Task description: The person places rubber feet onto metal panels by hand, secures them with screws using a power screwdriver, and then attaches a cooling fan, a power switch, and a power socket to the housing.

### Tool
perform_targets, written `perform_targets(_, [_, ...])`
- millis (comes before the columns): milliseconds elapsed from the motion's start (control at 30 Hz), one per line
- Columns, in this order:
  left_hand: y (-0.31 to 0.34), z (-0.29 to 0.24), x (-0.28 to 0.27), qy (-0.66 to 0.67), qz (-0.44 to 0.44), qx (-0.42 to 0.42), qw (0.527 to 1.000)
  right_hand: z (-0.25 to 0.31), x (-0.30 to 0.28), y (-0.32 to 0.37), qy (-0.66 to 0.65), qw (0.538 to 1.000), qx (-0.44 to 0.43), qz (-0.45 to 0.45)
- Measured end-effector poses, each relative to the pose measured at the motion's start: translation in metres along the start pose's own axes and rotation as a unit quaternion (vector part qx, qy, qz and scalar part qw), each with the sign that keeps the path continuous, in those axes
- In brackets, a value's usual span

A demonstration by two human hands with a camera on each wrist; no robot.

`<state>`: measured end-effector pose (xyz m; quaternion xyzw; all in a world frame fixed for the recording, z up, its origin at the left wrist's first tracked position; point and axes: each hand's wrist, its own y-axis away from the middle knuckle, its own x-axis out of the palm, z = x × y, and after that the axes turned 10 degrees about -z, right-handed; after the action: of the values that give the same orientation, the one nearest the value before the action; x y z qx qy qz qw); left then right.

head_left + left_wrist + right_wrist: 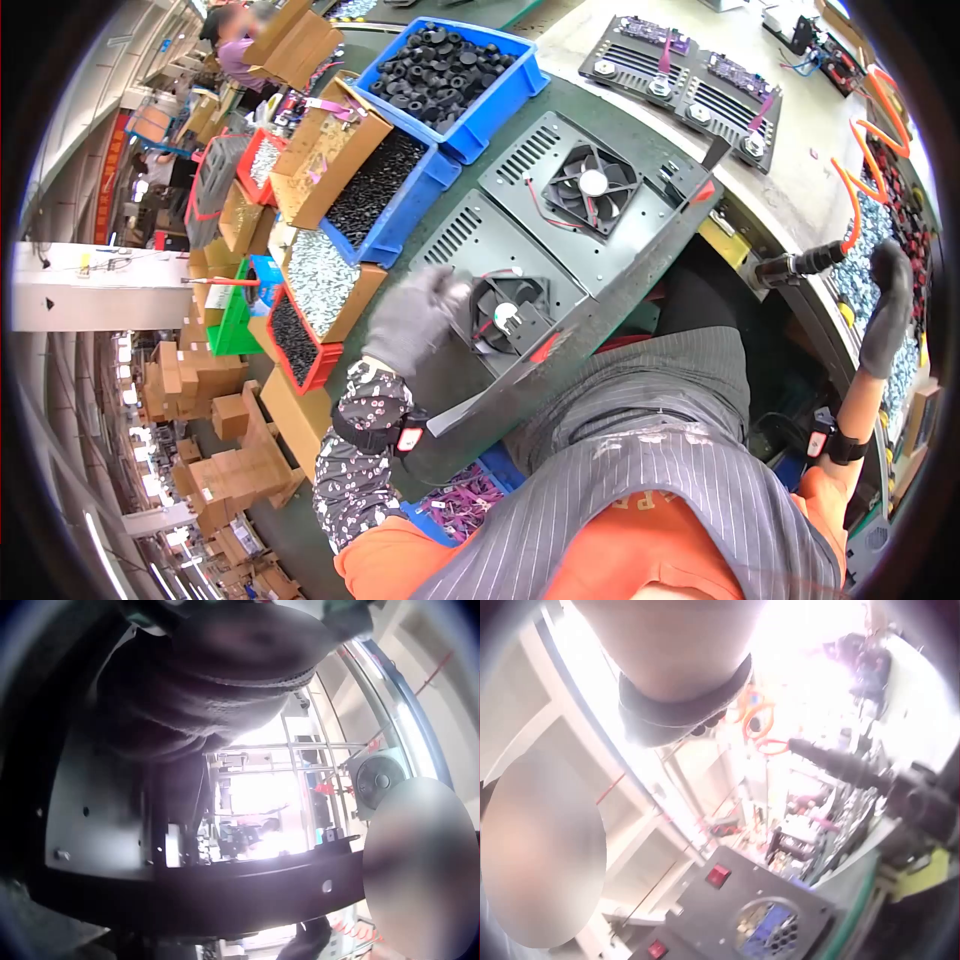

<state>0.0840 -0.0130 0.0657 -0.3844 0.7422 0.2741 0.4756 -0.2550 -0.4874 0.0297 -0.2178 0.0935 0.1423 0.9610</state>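
Two dark metal panels lie side by side in the head view. A black fan [592, 188] sits on the farther panel [520, 150], another fan [508, 312] on the nearer panel [455, 245]. My grey-gloved left hand [412, 318] is at the nearer fan's left edge, fingers bent; whether they pinch anything is unclear. In the left wrist view the glove [187, 690] is above a panel [97, 817]. My gloved right hand [885, 312] is raised at the far right with fingers extended, near a black driver [800, 264] on an orange coiled cord. The right wrist view shows this driver [847, 766] too.
Blue bins of black knobs [480, 100] and black screws [425, 205] stand behind the panels at the left, beside cardboard boxes [330, 150] and a red bin [300, 350]. Vented plates with circuit boards [655, 75] lie at the top right. Small pale parts [862, 250] fill the right side.
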Motion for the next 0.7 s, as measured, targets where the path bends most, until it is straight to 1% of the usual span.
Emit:
perform_targets(33, [-0.009,0.003,-0.013,-0.057,-0.045,0.021,0.997,-0.02,0.001,0.001,0.028,0.997,0.06,0.047])
perform_targets(67, [-0.024,0.006,-0.024,-0.024,-0.075,0.001,0.997,-0.034,0.006,0.003,0.015,0.985,0.139,0.098])
perform_targets(100, [-0.04,0.008,-0.035,-0.062,-0.108,0.014,0.992,-0.026,0.025,0.008,0.009,0.967,0.24,0.09])
perform_targets(133, [-0.055,0.01,-0.043,-0.086,-0.134,-0.006,0.987,-0.031,0.036,0.012,0.001,0.959,0.24,0.153])
perform_targets(167, [-0.075,0.021,-0.047,-0.142,-0.149,-0.018,0.978,-0.033,0.044,0.014,-0.006,0.947,0.238,0.214])
perform_targets(233, [-0.104,0.036,-0.049,-0.162,-0.151,-0.014,0.975,-0.008,0.061,0.009,0.016,0.922,0.263,0.282])
perform_targets(267, [-0.118,0.049,-0.044,-0.124,-0.13,-0.003,0.984,-0.006,0.065,0.0,0.094,0.911,0.184,0.357])
perform_targets(300, [-0.133,0.062,-0.036,-0.085,-0.109,0.011,0.99,-0.028,0.064,-0.005,0.066,0.904,0.216,0.364])
perform_targets(333, [-0.144,0.069,-0.031,-0.051,-0.076,0.037,0.995,-0.03,0.065,-0.004,0.084,0.908,0.182,0.369])
perform_targets(367, [-0.15,0.076,-0.029,-0.043,-0.06,0.029,0.997,-0.03,0.065,-0.003,0.104,0.91,0.15,0.372])
perform_targets(400, [-0.151,0.079,-0.028,-0.058,-0.045,0.03,0.997,-0.032,0.064,-0.002,0.099,0.903,0.026,0.417])
perform_targets(433, [-0.153,0.077,-0.028,-0.072,-0.029,0.029,0.997,-0.008,0.071,-0.006,0.137,0.876,0.162,0.434])
perform_targets(467, [-0.157,0.077,-0.03,-0.068,-0.033,0.034,0.997,0.002,0.075,-0.008,0.161,0.863,0.172,0.448])
perform_targets(500, [-0.158,0.076,-0.033,-0.064,0.019,0.005,0.998,0.008,0.076,-0.011,0.186,0.847,0.183,0.463])
perform_targets(533, [-0.16,0.074,-0.036,-0.06,0.07,-0.023,0.996,0.004,0.076,-0.015,0.185,0.841,0.125,0.494])
perform_targets(567, [-0.161,0.072,-0.038,-0.056,0.068,-0.016,0.996,-0.008,0.074,-0.02,0.174,0.824,0.029,0.539])
perform_targets(633, [-0.155,0.054,-0.048,-0.119,0.136,-0.082,0.98,0.004,0.077,-0.021,0.177,0.823,0.034,0.539])
perform_targets(667, [-0.154,0.062,-0.045,-0.113,0.118,-0.065,0.984,0.005,0.079,-0.022,0.167,0.824,0.113,0.53])
perform_targets(700, [-0.154,0.06,-0.045,-0.128,0.13,-0.081,0.98,0.01,0.08,-0.022,0.15,0.82,0.163,0.528])
